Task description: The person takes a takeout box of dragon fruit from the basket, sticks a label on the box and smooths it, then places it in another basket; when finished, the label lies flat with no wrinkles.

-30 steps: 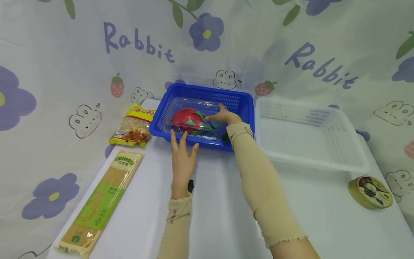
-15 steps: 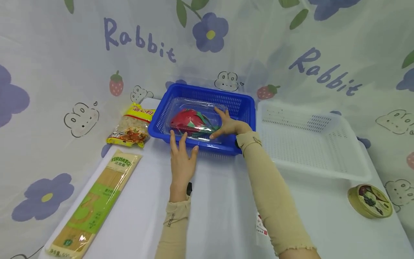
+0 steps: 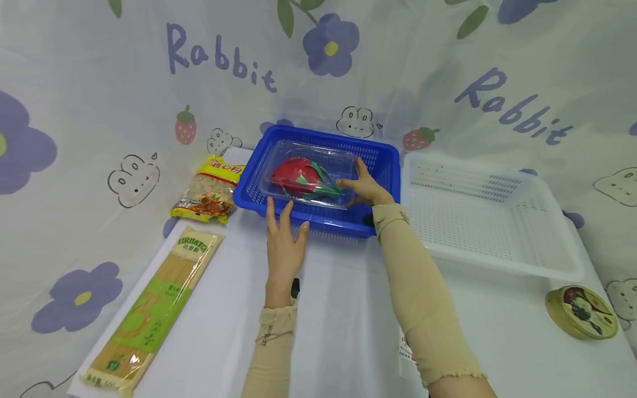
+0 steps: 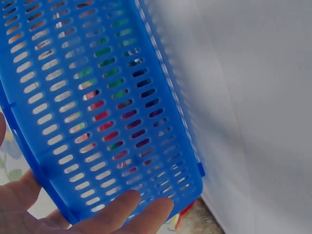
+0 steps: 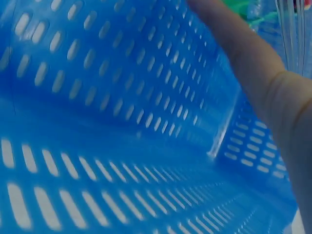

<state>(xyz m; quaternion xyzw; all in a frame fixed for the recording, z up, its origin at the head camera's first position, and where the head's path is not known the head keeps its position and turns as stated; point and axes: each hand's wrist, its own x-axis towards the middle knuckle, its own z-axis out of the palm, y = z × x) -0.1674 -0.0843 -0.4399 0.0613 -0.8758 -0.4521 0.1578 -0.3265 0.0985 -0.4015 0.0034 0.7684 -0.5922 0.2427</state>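
Observation:
In the head view, a blue perforated basket [image 3: 318, 224] contains a clear plastic box [image 3: 343, 160] with a red, green-leaved dragon fruit [image 3: 297, 176] inside. My right hand [image 3: 367, 187] grips the box's right end, thumb and fingers spread apart. In the right wrist view one finger [image 5: 263, 73] crosses in front of the basket's inner walls. My left hand [image 3: 286, 249] holds the basket's front rim near its left corner. In the left wrist view, two fingers [image 4: 146, 214] press the slotted outer wall, while others reach behind the rim.
A white perforated basket [image 3: 463, 218] stands to the right. A round tin [image 3: 579, 312] sits at the table's right edge. On the left lie a yellow food bag [image 3: 209, 190] and a long noodle packet [image 3: 154, 309]. A label [image 3: 405, 348] is partly hidden by the right sleeve.
My right hand has shifted from the box's top and front to its right end. The box sits slightly higher and farther back in the basket. The left hand stays at the rim.

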